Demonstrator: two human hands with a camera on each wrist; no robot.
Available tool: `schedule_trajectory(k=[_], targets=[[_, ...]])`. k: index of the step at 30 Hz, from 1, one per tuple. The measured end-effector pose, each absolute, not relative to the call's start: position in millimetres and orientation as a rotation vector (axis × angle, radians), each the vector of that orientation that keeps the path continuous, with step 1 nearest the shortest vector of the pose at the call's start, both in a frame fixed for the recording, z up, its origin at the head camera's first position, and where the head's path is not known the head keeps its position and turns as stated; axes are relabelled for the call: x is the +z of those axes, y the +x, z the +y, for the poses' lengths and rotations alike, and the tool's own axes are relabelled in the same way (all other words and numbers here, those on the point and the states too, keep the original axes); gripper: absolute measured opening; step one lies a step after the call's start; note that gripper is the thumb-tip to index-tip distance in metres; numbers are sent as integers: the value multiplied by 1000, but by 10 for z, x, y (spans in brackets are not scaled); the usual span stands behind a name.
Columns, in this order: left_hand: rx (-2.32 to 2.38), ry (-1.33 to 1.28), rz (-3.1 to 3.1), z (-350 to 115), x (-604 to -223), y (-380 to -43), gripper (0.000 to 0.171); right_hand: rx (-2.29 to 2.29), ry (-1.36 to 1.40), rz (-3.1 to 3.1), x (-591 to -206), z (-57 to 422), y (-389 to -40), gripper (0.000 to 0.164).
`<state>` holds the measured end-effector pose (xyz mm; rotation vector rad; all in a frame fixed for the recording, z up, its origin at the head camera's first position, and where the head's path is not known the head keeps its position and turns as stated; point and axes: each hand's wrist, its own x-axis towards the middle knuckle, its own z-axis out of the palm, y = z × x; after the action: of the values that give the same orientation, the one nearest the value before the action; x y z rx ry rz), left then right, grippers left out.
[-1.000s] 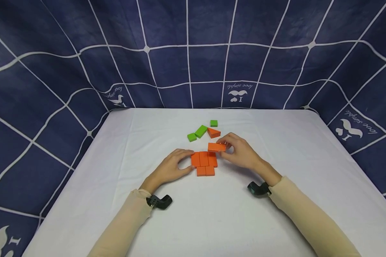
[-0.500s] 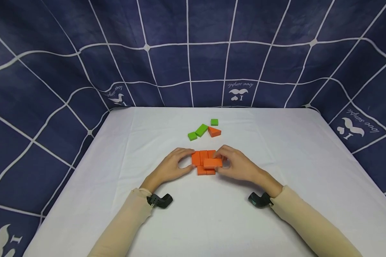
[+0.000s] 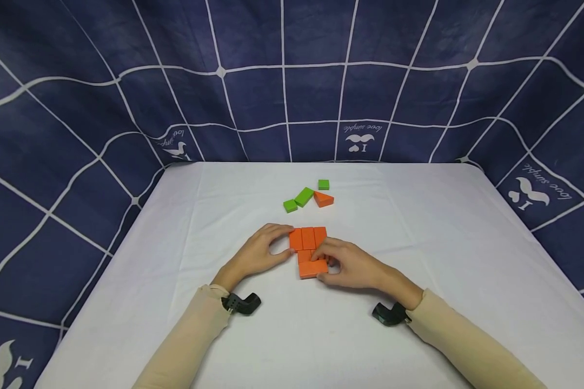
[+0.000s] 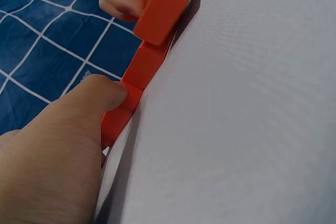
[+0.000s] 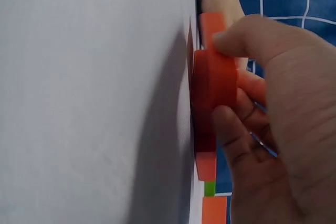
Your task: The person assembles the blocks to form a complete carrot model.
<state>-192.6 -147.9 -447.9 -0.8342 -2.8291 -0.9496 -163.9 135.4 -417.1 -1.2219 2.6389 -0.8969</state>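
Observation:
Several flat orange blocks (image 3: 308, 237) lie together on the white cloth in the head view: a row of three, with smaller ones on its near side. My left hand (image 3: 258, 251) holds the row's left block (image 3: 295, 240) between thumb and fingers, at its near and far ends. My right hand (image 3: 355, 267) pinches an oblong orange block (image 3: 311, 268) at its right end, just at the near edge of the smaller blocks. In the left wrist view this held block (image 4: 163, 11) looks tilted and raised. Right fingers partly hide the smaller blocks.
Beyond the group lie an orange triangular block (image 3: 323, 199), a green oblong block (image 3: 304, 196) and two small green blocks (image 3: 323, 185). Navy checked cloth (image 3: 316, 97) hangs behind the table and at both sides. Each wrist wears a black device (image 3: 243, 304).
My right hand has carried the oblong orange block over the group, from its far right corner toward me, to the near side. The left hand has stayed at the left block.

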Motion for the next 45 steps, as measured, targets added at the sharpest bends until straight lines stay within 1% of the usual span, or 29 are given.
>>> schedule_trajectory(k=[5, 13, 20, 37, 45], targets=[[-952, -829, -2838, -1481, -4483, -1924, 57, -822, -1266, 2664, -4183, 1343, -1622, 28], [-958, -827, -2841, -1483, -4463, -1922, 57, -750, -1281, 2700, -4185, 1337, -1619, 35], [-952, -825, -2838, -1486, -4463, -1922, 57, -758, -1294, 2695, -4182, 1333, -1623, 31], [-950, -818, -2840, -1480, -4487, -1919, 56, -788, -1279, 2672, -4198, 1339, -1626, 31], [-945, -832, -2833, -1469, -4475, -1916, 56, -911, -1268, 2656, -4129, 1355, -1739, 31]])
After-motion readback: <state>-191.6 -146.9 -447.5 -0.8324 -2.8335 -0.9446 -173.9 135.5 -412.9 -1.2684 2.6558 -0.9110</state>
